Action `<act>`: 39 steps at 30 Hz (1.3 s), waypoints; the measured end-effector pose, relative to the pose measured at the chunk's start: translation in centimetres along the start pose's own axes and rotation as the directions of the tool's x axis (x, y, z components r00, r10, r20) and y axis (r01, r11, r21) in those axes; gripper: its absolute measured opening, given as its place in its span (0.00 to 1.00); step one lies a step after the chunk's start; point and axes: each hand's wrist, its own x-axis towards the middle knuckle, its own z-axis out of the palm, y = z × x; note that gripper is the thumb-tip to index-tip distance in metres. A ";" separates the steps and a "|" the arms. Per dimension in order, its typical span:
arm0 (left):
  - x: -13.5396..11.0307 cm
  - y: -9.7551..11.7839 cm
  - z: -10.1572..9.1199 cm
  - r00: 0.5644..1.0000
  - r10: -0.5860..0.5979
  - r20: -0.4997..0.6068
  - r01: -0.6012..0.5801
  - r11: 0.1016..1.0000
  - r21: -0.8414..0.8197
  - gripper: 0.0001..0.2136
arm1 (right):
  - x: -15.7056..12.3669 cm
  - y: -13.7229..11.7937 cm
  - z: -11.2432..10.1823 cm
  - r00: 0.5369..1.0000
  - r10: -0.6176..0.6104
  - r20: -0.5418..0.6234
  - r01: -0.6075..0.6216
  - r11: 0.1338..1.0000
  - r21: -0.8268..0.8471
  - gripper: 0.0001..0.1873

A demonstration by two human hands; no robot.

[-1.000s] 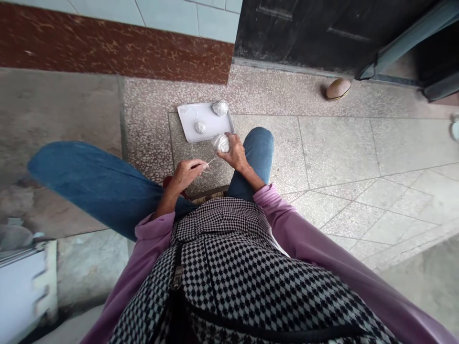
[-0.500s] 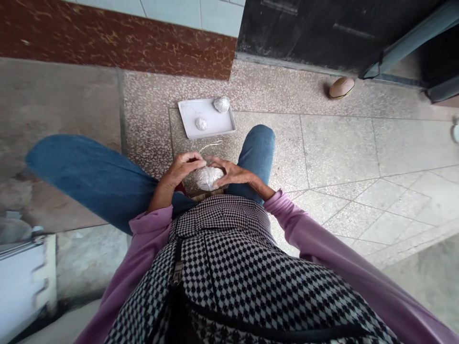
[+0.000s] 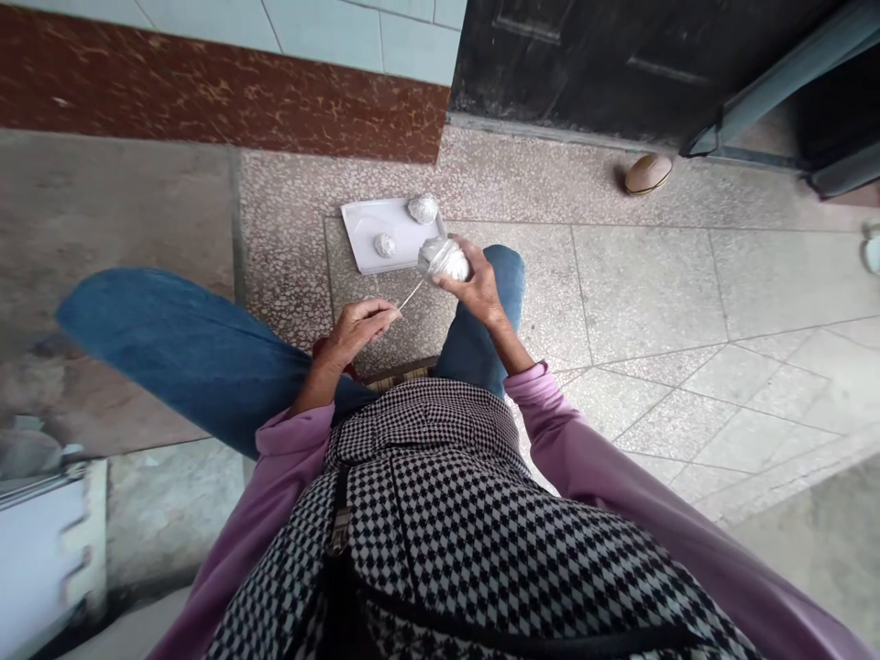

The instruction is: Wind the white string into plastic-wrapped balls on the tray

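My right hand [image 3: 477, 286] is closed round a white ball of thread [image 3: 444, 260], held up over my right knee. A taut strand [image 3: 411, 297] runs from the ball down to my left hand [image 3: 357, 330], whose fingertips pinch its end. Just beyond the ball, a white tray [image 3: 368, 235] lies on the floor with two smaller white balls on it, one near the far right corner [image 3: 422, 208] and one in the middle [image 3: 384, 245].
I sit low with blue-jeaned legs [image 3: 179, 348] spread over a terrazzo floor. A red-brown skirting wall [image 3: 206, 87] and a dark door [image 3: 619, 55] stand ahead. A tan oval object [image 3: 647, 173] lies by the door. A white object [image 3: 48, 541] sits at lower left.
Half a second ago both hands were together around the ball at my lap. My right hand has since lifted the ball up and away, drawing the strand tight from my left hand.
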 end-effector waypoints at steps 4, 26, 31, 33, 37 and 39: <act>0.0 -0.1 -0.2 0.999 0.048 -0.002 -0.047 0.993 0.110 0.15 | -0.6 0.8 2.9 0.991 0.047 0.123 -0.018 0.973 -0.229 0.44; 0.3 -0.6 -0.8 0.994 0.036 0.107 -0.040 0.998 0.038 0.24 | -6.8 1.7 6.2 0.746 0.050 0.664 -0.452 0.769 0.451 0.67; 0.3 -0.8 0.1 0.997 -0.052 0.055 0.057 0.992 -0.108 0.25 | -7.5 0.2 6.2 0.828 0.052 0.559 -0.419 0.720 0.553 0.63; 0.5 -1.0 0.4 0.998 -0.061 0.012 0.062 0.976 -0.209 0.26 | -7.3 -0.6 6.0 0.856 0.035 0.516 -0.376 0.727 0.574 0.55; 0.9 -1.4 0.7 0.994 -0.031 -0.105 -0.002 0.954 -0.300 0.28 | -6.4 -1.2 6.0 0.910 0.042 0.412 -0.313 0.722 0.617 0.51; 0.9 -1.4 0.7 0.994 -0.017 -0.110 -0.013 0.964 -0.264 0.27 | -5.7 -1.1 6.0 0.943 0.089 0.320 -0.282 0.725 0.628 0.53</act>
